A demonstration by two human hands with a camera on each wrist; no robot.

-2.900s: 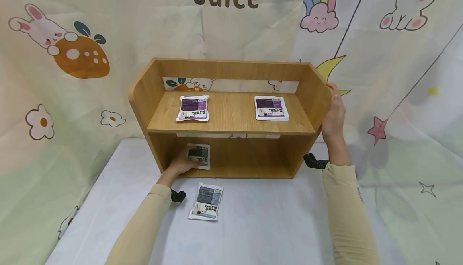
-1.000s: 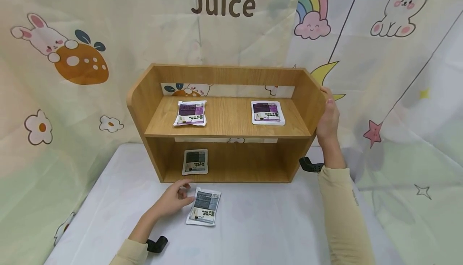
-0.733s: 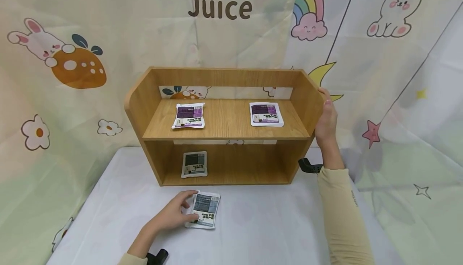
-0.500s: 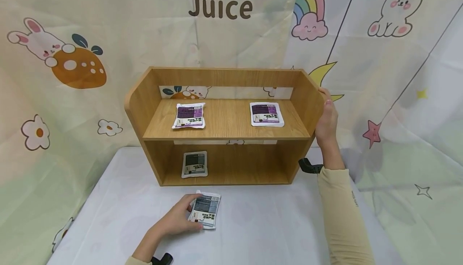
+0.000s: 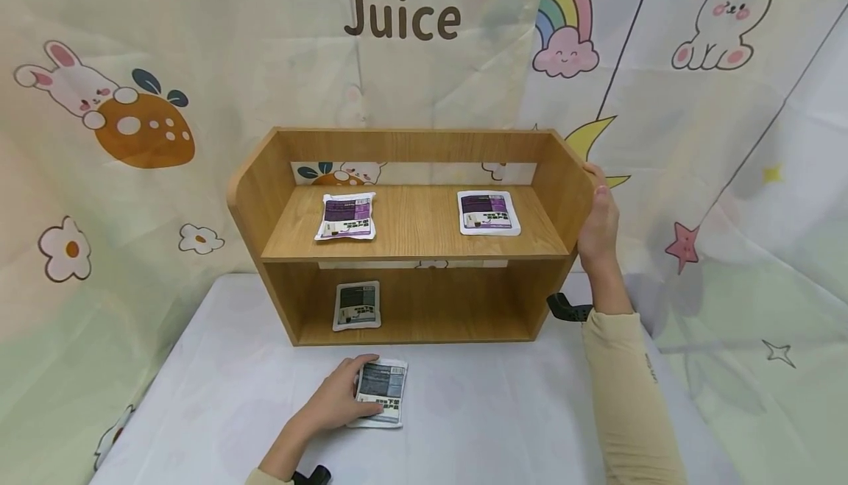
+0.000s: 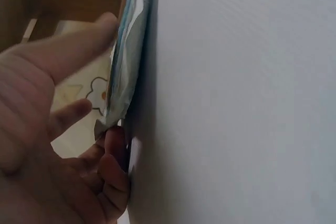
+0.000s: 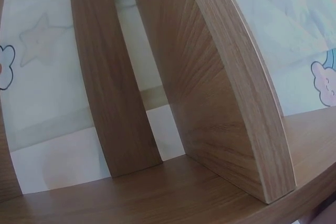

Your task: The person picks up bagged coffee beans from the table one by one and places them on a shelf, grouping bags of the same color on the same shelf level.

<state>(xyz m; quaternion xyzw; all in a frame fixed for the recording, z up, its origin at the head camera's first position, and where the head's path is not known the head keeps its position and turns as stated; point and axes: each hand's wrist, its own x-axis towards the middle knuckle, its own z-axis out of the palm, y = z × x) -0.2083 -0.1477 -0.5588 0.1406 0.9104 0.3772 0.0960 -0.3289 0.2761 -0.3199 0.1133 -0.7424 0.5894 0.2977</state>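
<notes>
Left hand [image 5: 334, 400] fingers [image 6: 113, 150] grasping pouch [image 5: 383, 389] edge on desk [image 5: 497, 411]; right hand [image 5: 599, 224] fingers gripping shelf [image 5: 563, 176] side.

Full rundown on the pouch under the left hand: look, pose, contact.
The pouch is a flat, white-edged packet with a dark grey label, light print and a small barcode at its top right corner. It looks like thin, soft plastic film. It lies on the white table, just in front of the wooden shelf. The left hand grips its left edge: in the left wrist view fingers curl under the lifted edge and the thumb lies on top.
</notes>
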